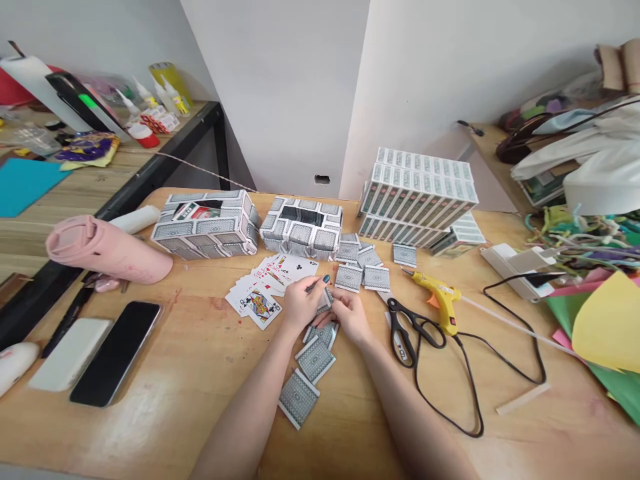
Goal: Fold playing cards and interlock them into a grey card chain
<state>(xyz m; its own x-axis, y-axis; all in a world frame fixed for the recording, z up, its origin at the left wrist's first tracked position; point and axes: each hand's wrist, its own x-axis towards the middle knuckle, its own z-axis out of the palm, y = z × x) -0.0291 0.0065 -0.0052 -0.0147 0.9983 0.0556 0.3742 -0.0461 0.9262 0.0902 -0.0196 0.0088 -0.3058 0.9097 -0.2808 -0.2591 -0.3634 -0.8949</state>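
Both of my hands meet over the middle of the table, closed on one playing card point(325, 301) with a grey patterned back. My left hand point(303, 303) grips its left side, and my right hand point(351, 316) pinches its right side. Fingers cover much of the card. Below the hands, several folded cards point(299, 398) lie in a row toward me. Loose face-up playing cards point(264, 305) are spread left of my left hand. More folded cards point(349, 277) lie just beyond the hands. Black-handled scissors point(417, 328) rest to the right of my right hand.
Two boxes covered in cards point(205, 227) point(301, 230) stand behind, beside stacked card packs point(420, 190). A yellow glue gun point(440, 297) with a black cord lies right. A pink tumbler point(110, 250), a phone point(117, 353) and a white power bank point(71, 353) lie left. Coloured paper point(607, 327) sits far right.
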